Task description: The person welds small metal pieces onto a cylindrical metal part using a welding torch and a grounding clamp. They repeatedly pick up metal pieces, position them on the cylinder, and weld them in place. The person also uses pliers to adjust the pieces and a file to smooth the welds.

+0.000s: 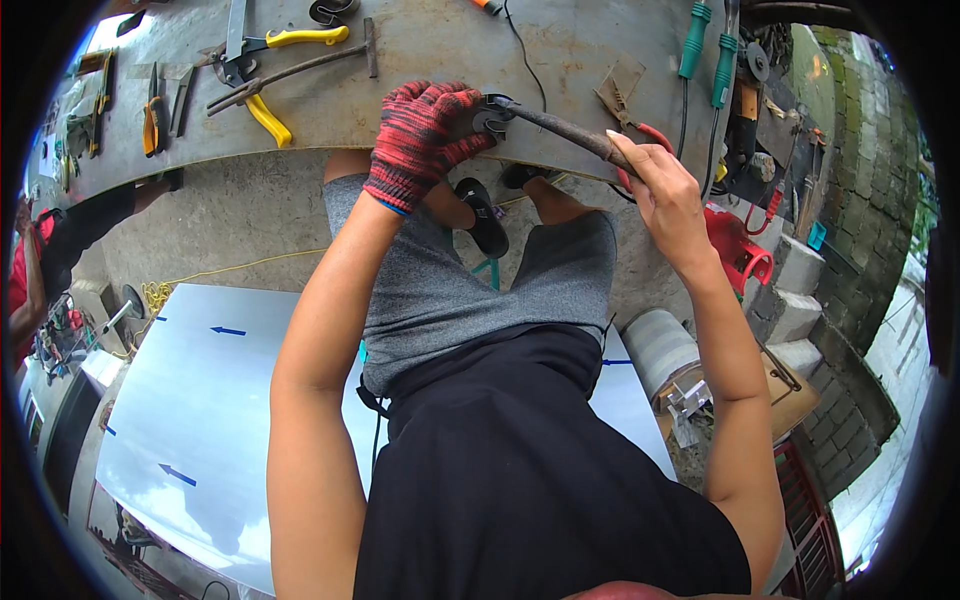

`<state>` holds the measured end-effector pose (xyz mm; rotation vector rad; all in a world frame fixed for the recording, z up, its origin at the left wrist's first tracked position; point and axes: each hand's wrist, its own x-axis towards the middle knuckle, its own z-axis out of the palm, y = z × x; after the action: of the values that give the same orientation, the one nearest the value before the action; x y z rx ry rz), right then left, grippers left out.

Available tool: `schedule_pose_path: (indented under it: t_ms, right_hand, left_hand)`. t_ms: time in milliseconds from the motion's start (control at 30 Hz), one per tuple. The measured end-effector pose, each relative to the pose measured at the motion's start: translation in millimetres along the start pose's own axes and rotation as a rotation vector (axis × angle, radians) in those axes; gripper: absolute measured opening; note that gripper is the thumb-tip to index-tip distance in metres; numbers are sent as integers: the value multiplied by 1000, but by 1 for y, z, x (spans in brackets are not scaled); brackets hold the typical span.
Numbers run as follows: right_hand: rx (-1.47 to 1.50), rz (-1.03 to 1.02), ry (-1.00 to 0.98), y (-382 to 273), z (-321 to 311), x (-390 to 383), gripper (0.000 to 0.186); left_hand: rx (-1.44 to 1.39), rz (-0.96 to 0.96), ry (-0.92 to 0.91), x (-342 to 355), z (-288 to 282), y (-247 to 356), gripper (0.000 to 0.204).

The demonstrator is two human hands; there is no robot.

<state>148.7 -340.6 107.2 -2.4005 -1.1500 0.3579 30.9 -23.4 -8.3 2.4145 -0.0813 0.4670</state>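
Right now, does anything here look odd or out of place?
Yes, the hands don't match: the left hand wears a red-and-black glove, while the right hand, gripping a rod, is bare. On the table, a T-bar lies askew across the snips. No spill stands out.

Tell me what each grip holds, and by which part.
The bare right grip holds a long dark metal rod by its right-hand end. The red-and-black gloved left grip holds a small curved dark metal piece, apparently by its left side.
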Motion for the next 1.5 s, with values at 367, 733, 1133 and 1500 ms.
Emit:
schedule_pose_path:
  t_ms: [367, 733, 1133, 1500]
  right_hand:
    - [-24, -2, -10, -2, -3, 2, 67]
    - [3, 19, -7, -5, -7, -1, 66]
    - [48, 43, -8, -7, -12, -7, 68]
    - [43, 29, -9, -5, -5, -4, 65]
  left_hand:
    - [-21, 15, 10, -1, 2, -4, 59]
    - [-36, -8, -8, -3, 2, -3, 59]
    - [-13, -9, -8, -2, 1, 0, 59]
    - [-24, 3, -3, 0, -1, 1, 60]
